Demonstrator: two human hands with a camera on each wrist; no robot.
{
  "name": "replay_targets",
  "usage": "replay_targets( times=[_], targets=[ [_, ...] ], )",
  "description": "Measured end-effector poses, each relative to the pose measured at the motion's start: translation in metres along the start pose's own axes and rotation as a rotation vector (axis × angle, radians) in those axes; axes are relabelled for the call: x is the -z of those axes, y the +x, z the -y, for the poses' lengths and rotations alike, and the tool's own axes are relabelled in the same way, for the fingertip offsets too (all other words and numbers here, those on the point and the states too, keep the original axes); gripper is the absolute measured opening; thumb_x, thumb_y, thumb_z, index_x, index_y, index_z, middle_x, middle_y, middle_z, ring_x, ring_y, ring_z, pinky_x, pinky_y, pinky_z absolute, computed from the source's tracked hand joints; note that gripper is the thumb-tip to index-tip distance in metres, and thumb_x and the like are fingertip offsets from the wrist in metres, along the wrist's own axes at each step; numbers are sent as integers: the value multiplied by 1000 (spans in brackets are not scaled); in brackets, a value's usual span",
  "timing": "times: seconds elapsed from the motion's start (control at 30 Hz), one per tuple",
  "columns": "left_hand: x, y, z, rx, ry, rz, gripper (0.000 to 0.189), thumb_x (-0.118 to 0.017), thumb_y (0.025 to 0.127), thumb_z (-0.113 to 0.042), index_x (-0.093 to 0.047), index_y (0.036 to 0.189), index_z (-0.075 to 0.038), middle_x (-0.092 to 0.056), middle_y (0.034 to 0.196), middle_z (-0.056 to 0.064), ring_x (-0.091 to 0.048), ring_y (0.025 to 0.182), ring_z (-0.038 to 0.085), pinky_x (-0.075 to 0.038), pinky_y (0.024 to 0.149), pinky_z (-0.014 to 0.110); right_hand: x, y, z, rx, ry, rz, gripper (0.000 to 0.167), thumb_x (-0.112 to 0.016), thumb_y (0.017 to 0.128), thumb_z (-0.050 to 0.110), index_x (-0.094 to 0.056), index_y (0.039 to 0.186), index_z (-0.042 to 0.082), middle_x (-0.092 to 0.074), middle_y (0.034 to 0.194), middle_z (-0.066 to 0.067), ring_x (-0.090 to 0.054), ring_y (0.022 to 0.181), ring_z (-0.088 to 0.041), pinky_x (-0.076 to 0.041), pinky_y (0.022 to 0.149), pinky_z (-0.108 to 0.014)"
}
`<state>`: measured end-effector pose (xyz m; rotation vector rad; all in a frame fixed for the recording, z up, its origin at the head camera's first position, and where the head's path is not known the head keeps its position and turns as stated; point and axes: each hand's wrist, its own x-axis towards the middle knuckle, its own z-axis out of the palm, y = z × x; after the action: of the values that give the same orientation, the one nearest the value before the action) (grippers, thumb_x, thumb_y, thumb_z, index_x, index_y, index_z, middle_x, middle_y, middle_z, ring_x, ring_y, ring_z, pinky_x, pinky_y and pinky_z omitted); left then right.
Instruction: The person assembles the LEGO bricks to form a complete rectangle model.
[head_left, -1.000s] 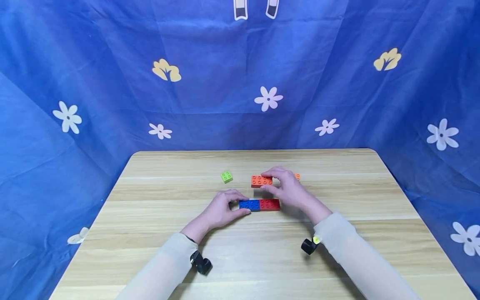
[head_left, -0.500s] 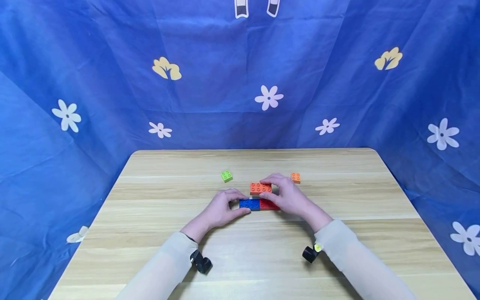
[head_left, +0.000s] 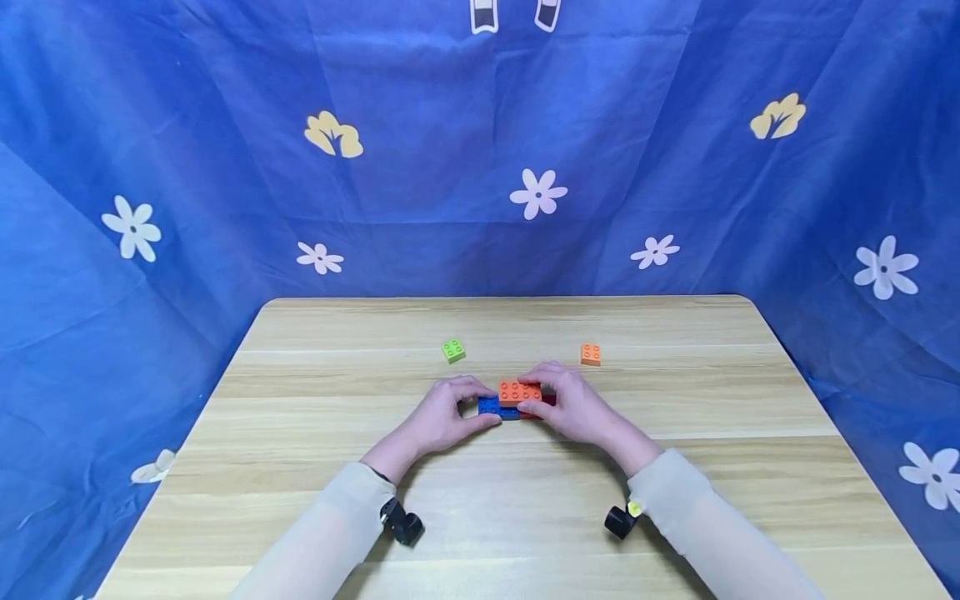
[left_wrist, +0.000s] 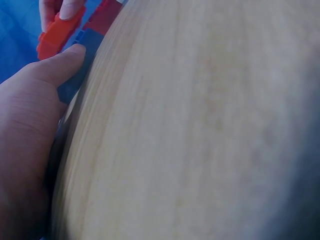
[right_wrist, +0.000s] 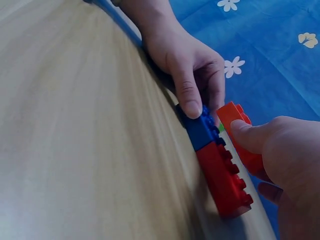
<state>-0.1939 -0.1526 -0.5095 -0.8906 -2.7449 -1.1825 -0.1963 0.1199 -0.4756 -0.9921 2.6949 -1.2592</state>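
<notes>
My left hand [head_left: 441,418] grips the left end of a blue toy building brick [head_left: 489,406], thumb on the near side and fingers on the far side. End to end with it on the table stands a red brick [right_wrist: 221,181], studs up. Between thumb and fingers my right hand [head_left: 576,407] pinches an orange-red brick [head_left: 517,393]. That brick hangs just above the row, across the join of blue and red, and a gap to the studs shows in the right wrist view. From the head it hides part of both lower bricks.
Behind the hands on the wooden table [head_left: 337,358] lie a small lime-green brick [head_left: 453,351] to the left and a small orange brick [head_left: 591,354] to the right. A blue flowered cloth [head_left: 420,167] hangs beyond the table's far edge.
My right hand has brought the orange-red brick toward me and down, from behind the row to over it. The small orange brick has come into full view. My left hand stays put.
</notes>
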Motion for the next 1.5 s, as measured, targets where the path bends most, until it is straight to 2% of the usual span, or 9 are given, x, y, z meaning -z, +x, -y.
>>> replay_targets(
  times=[0.43,0.83,1.13,1.33,1.5],
  targets=[
    [0,-1,-1,-4,4,-5,39,-88,89,-37,-80,121,-16,-73,115,-8,-66,110,12,-53,98,38,-7,-5,-4,5,-22,-1,37,-84,94,22,-74,127,8,-72,119,1,-63,112,-16,-52,100,-41],
    [-1,-1,-1,22,-9,2,40,-88,89,-39,-80,121,-17,-72,115,-7,-66,110,13,-52,98,38,-7,-6,-3,-25,-29,27,38,-84,94,23,-74,129,10,-74,124,-5,-68,114,-20,-53,101,-43],
    [1,1,-3,44,0,15,45,-89,87,-43,-79,123,-19,-72,116,-11,-65,109,9,-51,98,37,-8,-7,-7,9,-52,12,40,-86,92,24,-75,128,10,-75,122,-4,-69,114,-19,-53,101,-40],
    [-2,5,-13,75,-81,25,59,-86,87,-52,-73,134,-18,-70,130,-9,-62,122,13,-47,107,40,-8,-8,-8,16,-41,0,40,-87,92,23,-75,127,10,-75,122,-4,-69,115,-19,-54,101,-41],
    [-6,8,-18,54,-146,4,45,-83,94,-42,-74,132,-19,-72,127,-8,-64,121,14,-48,107,41,-8,-8,-9,32,-41,-2,42,-87,92,24,-75,129,9,-75,123,-5,-69,117,-20,-52,104,-41]
  ],
)
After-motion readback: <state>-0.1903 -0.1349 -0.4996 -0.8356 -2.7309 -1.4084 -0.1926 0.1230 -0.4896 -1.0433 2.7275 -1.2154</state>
